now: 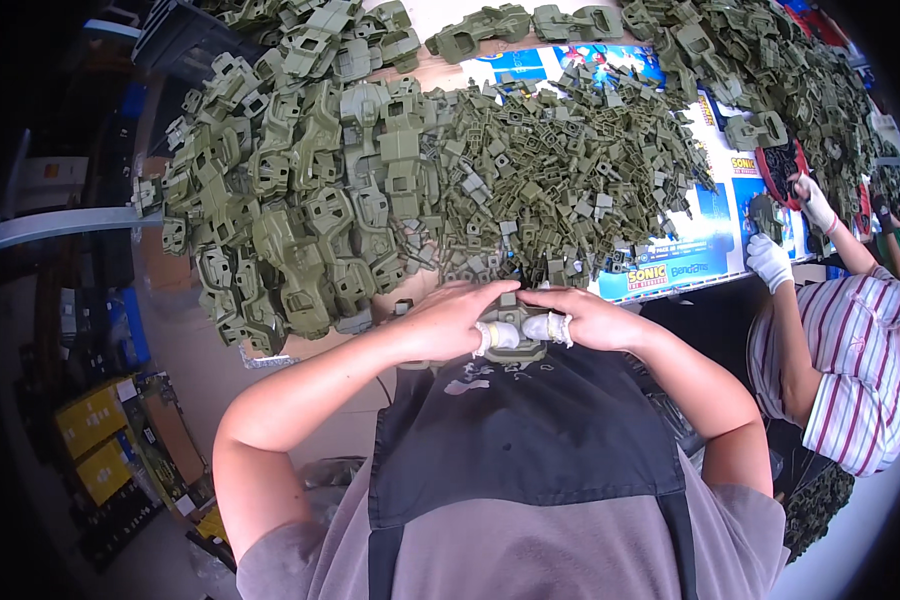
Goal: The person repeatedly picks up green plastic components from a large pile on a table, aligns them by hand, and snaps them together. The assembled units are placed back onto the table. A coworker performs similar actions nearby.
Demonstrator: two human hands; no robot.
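Close in front of my apron, an olive-green plastic toy vehicle body (523, 353) lies between my two hands at the near edge of the table. My left hand (457, 318) grips it from the left, fingers stretched over its far side. From the right, my right hand (592, 318) holds it the same way. Both thumbs wear whitish finger covers and press on it. A small olive-green block (509, 299) shows between my fingertips; whether it is joined to the body I cannot tell.
Beyond my hands spreads a heap of small olive-green plastic parts (570, 150). Larger vehicle shells (295, 240) pile up at the left, more at the far right. Printed blue-and-white card (660, 270) covers the table. To the right, a co-worker's gloved hand (768, 262) is near a red basket (778, 175).
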